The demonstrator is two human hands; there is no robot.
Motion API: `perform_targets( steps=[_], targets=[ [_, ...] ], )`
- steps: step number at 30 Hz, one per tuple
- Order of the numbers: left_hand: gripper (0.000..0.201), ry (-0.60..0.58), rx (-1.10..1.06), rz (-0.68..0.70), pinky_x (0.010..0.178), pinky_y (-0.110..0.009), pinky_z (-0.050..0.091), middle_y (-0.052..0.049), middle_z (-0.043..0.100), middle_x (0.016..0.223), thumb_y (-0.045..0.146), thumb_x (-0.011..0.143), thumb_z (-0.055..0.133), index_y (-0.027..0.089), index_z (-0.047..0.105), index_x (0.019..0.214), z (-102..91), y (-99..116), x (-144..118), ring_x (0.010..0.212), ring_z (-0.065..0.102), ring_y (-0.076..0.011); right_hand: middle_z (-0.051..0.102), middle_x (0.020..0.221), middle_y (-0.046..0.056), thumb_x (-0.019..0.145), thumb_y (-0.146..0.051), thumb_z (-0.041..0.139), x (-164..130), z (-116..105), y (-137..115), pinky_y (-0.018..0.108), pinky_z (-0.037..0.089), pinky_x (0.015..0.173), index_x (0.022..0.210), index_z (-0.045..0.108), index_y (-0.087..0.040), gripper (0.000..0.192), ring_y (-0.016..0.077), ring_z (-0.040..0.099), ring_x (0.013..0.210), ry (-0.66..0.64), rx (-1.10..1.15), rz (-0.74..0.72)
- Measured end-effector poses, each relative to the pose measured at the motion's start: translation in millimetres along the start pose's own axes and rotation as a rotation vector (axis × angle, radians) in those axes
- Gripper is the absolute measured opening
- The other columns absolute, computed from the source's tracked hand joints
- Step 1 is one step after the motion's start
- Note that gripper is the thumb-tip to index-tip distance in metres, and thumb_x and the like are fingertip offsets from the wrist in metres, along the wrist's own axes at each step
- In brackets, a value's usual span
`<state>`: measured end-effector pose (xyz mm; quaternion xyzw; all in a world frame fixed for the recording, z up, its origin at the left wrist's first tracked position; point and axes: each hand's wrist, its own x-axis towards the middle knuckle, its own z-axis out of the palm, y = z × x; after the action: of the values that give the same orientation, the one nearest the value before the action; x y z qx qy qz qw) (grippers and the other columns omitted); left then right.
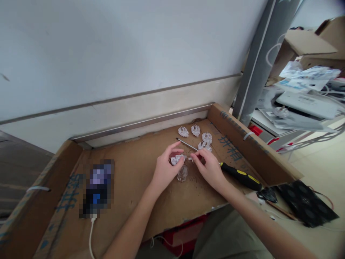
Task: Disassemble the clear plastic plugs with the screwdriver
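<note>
Between the thumb and fingers of my left hand [166,167] is a white plug part [176,159]. My right hand [207,165] is closed in a pinch on a small pale piece [190,158], close to the right side of the plug part; its kind is too small to make out. Just below the held part lies a clear plastic plug cover [182,173] on the cardboard. A screwdriver passes under my right hand, its black and yellow handle [241,176] to the right and its metal shaft [188,145] beyond my fingers.
Several more clear plug parts [195,130] lie toward the back right of the cardboard tray [129,172]. A blurred-out phone-like device [98,187] with a white cable [91,237] is at left. Beyond the tray's right wall sits a black panel [307,203]. A grey post [258,61] rises behind.
</note>
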<state>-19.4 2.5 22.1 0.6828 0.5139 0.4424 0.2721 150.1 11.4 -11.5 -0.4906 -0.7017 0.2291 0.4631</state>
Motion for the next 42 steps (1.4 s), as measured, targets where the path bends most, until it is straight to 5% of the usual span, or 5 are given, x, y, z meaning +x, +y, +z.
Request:
perform_targets(
  steps=[5,10,22,31,42],
  targets=[
    [0.016,-0.094,0.321,0.289,0.081,-0.034,0.047,-0.001,0.071,0.09,0.024,0.082,0.058,0.024,0.066,0.096,1.0,-0.3,-5.4,0.086,0.06,-0.0169,0.053,0.072,0.002,0.092,-0.043,0.045,4.7,-12.4,4.2,0.021,0.036,0.062,0.078,0.055,-0.013,0.035,0.0085,0.046,0.065,0.257,0.094,0.122],
    [0.02,-0.188,0.537,0.297,0.081,-0.034,0.042,-0.001,0.07,0.095,0.032,0.086,0.055,0.025,0.066,0.101,16.3,6.0,0.5,0.09,0.056,-0.0185,0.055,0.078,0.003,0.092,-0.047,0.043,3.8,-19.4,5.1,0.022,0.039,0.063,0.084,0.053,-0.012,0.037,0.0089,0.049,0.068,0.502,0.124,0.174],
    [0.017,-0.348,0.856,0.376,0.076,-0.036,0.039,-0.008,0.068,0.089,0.019,0.09,0.046,0.017,0.063,0.09,52.4,14.9,20.0,0.092,0.057,-0.0223,0.059,0.081,0.004,0.091,-0.042,0.048,-1.2,-19.5,7.8,0.022,0.041,0.065,0.083,0.057,-0.013,0.032,0.0091,0.053,0.072,0.45,0.114,0.119],
    [0.021,-0.138,-0.186,-0.147,0.074,-0.028,0.047,-0.002,0.068,0.091,0.04,0.085,0.055,0.021,0.064,0.091,16.3,14.5,18.7,0.079,0.06,-0.0139,0.052,0.07,0.0,0.09,-0.03,0.052,-1.1,-12.6,-1.6,0.02,0.036,0.06,0.078,0.058,-0.015,0.021,0.0066,0.045,0.063,0.272,-0.034,-0.085],
    [0.018,-0.17,-0.263,-0.198,0.081,-0.029,0.047,-0.002,0.069,0.092,0.037,0.083,0.058,0.022,0.065,0.089,20.3,16.4,11.8,0.085,0.062,-0.0149,0.051,0.074,0.001,0.091,-0.026,0.051,-3.9,-9.3,-1.8,0.019,0.034,0.059,0.081,0.056,-0.015,0.015,0.006,0.045,0.065,0.17,-0.098,-0.168]
  ],
)
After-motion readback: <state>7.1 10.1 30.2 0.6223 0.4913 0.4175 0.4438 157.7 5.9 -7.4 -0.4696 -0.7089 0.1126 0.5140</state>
